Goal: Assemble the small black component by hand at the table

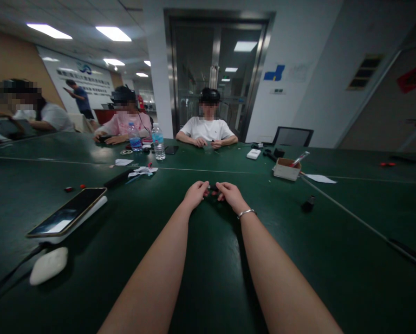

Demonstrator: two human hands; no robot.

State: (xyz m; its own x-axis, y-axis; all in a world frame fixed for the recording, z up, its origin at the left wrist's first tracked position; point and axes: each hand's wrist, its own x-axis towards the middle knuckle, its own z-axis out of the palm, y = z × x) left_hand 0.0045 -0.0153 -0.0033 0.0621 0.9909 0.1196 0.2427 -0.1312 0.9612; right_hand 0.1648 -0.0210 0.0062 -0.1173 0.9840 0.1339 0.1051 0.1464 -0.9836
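Observation:
Both my hands meet over the middle of the dark green table (215, 260). A small black object (213, 188) sits between them, its details too small to make out. My left hand (196, 195) pinches its left end between thumb and fingers. On the other end, my right hand (230, 195) has its fingertips closed, and a silver bracelet (246, 213) circles that wrist. The undersides of the fingers are partly hidden.
At left lie a phone (70, 213) on a white stand, a white mouse-like object (49, 266) and a cable. Bottles (158, 143) stand ahead. A small box (287, 170) and a black item (308, 203) are at right. Several people sit across the table.

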